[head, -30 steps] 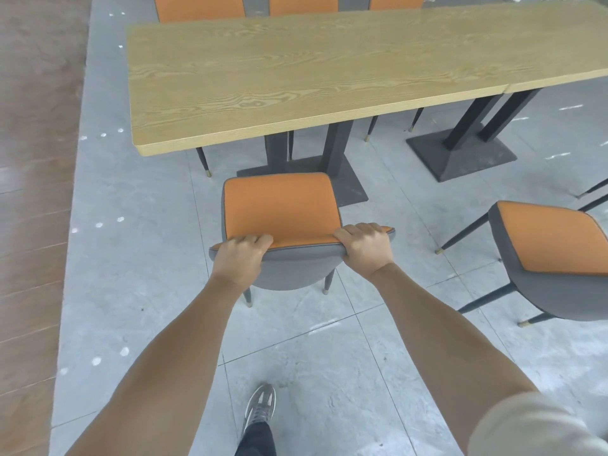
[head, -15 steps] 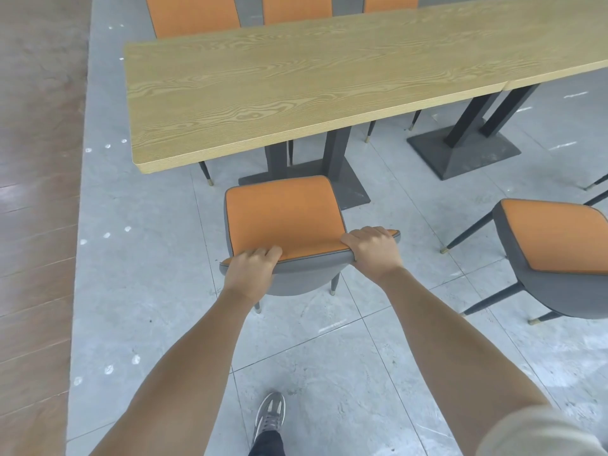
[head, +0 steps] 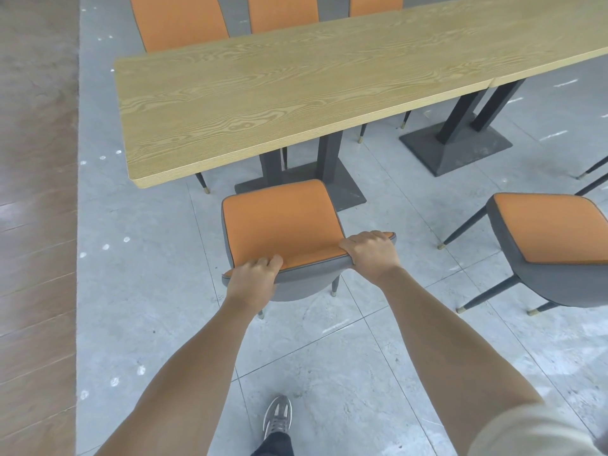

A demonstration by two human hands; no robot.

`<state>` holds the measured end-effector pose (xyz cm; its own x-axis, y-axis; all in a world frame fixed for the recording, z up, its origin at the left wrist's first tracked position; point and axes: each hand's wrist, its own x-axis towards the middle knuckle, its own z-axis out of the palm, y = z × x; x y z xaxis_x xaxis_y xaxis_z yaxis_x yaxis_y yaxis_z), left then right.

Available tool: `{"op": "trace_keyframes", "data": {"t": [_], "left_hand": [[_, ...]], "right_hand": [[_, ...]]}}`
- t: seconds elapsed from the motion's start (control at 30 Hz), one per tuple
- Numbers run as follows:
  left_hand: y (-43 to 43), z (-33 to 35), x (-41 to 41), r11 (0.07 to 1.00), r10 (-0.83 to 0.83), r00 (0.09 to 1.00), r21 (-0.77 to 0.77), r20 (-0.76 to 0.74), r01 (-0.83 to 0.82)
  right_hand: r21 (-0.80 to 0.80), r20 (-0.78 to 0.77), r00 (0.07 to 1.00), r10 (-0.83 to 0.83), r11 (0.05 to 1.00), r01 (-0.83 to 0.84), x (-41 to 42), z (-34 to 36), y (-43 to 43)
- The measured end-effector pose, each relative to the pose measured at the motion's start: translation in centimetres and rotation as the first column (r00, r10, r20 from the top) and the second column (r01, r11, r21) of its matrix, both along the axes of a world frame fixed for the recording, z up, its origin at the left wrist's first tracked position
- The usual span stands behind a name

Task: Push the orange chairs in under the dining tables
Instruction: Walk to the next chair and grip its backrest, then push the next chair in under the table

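Curling over the backrest top of the orange chair (head: 279, 222) at frame centre, left hand (head: 251, 279) and right hand (head: 371, 255) grip it; its seat sits just short of the desk (head: 279, 93); far chairs (head: 179, 24) at top are cropped.

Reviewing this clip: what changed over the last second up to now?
The chair slid forward toward the table; its seat front is now closer to the table's near edge, not yet under it. The left hand and right hand kept their grip on the top of its backrest; nothing was let go. The other chair on the right stayed pulled out.
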<state>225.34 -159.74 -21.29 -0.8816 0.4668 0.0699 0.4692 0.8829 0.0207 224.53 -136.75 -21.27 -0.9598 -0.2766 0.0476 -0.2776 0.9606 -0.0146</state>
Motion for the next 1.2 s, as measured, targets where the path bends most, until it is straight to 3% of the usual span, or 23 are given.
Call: {"op": "trace_keyframes", "data": {"t": [0.33, 0.63, 0.77, 0.97, 1.1, 1.2], "left_hand": [[0.8, 1.2, 0.0, 0.997, -0.066, 0.995, -0.041, 0.075, 0.069], [5.5, 0.6, 1.3, 0.988, -0.152, 0.980, -0.001, 0.132, 0.154], [5.6, 0.5, 1.3, 0.988, -0.154, 0.982, 0.000, 0.111, 0.155], [6.5, 1.1, 2.0, 0.994, -0.100, 0.990, -0.034, 0.102, 0.104], [11.3, 4.0, 3.5, 0.996, 0.007, 0.992, -0.085, 0.122, 0.003], [17.0, 5.8, 5.0, 0.996, 0.015, 0.994, -0.092, 0.113, -0.005]], "right_hand": [[0.079, 0.076, 0.997, -0.032, 0.997, 0.026, 0.0, 0.0, 0.9], [0.007, -0.036, 0.996, -0.078, 0.997, 0.078, 1.4, 1.4, 4.9], [0.012, 0.013, 0.997, -0.073, 0.997, 0.072, 1.1, 1.2, 5.4], [0.023, 0.267, 0.962, -0.050, 0.999, 0.045, 1.8, 2.6, 7.0], [-0.009, 0.360, 0.928, -0.091, 0.995, 0.101, 4.4, 4.3, 10.1], [-0.056, 0.348, 0.930, -0.114, 0.988, 0.142, 6.8, 6.3, 13.8]]}}
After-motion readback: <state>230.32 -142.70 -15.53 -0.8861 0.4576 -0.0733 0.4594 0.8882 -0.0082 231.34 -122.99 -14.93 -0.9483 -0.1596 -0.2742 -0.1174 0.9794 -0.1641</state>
